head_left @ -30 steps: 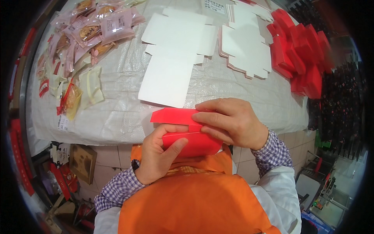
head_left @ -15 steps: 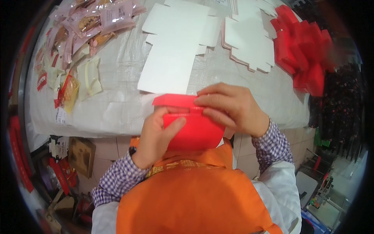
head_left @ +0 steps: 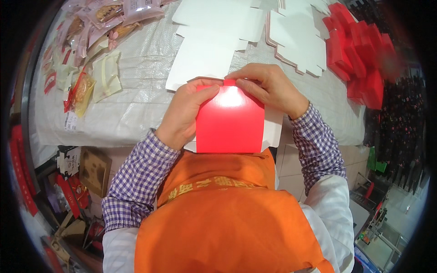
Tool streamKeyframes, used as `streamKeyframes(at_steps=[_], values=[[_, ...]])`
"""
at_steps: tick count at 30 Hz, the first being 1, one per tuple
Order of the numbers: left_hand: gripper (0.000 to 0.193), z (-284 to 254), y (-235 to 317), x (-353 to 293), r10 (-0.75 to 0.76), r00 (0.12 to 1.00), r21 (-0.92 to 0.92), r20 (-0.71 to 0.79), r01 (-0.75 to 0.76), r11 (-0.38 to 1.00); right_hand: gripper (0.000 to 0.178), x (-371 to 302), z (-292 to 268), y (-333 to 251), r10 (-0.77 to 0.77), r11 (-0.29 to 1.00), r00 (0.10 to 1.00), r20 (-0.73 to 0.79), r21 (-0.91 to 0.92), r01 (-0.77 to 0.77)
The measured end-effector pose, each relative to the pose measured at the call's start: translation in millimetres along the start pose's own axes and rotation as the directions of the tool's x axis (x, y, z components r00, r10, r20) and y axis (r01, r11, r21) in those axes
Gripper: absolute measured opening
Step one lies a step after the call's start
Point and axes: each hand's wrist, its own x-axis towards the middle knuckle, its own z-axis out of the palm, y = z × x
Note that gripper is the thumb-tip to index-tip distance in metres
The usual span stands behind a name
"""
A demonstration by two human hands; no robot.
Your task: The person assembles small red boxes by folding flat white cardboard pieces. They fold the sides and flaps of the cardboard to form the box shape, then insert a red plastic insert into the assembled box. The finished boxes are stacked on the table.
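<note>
A red paperboard box [head_left: 230,123], part folded with white flaps at its sides, is held up at the table's near edge in front of my orange apron. My left hand [head_left: 184,107] grips its upper left edge, thumb on the red face and fingers behind. At the top edge my right hand [head_left: 271,88] pinches a small red tab between thumb and fingers. Just beyond the hands lies a flat white box blank [head_left: 205,50]. The far side of the box is hidden from me.
More white box blanks [head_left: 296,38] are stacked to the right, beside a pile of folded red boxes [head_left: 359,59]. At the far left lie several wrapped snack packets [head_left: 107,75]. A white woven sheet [head_left: 141,104] covers the table.
Both hands have lifted the red box and tilted its broad face up toward me. The opening seen along its top is now closed over, with my right fingers at the tab.
</note>
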Motion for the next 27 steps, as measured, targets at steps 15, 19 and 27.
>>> streamKeyframes(at_steps=[15,19,27], values=[[0.026,25.9,-1.9,-75.3,0.138,0.99,0.344,-0.028,-0.12,0.931,0.011,-50.3,-4.6,-62.4,0.044,0.963,0.998,-0.042,0.266,-0.031],[0.027,24.1,-3.5,-76.3,0.163,0.986,0.395,-0.018,-0.143,0.907,0.009,-50.1,-5.6,-61.2,0.005,0.961,0.999,-0.052,0.276,0.01],[0.033,25.0,-5.8,-84.0,0.175,0.984,0.375,-0.021,-0.154,0.914,0.009,-47.6,-6.4,-60.7,-0.063,0.963,0.997,-0.055,0.257,0.075]])
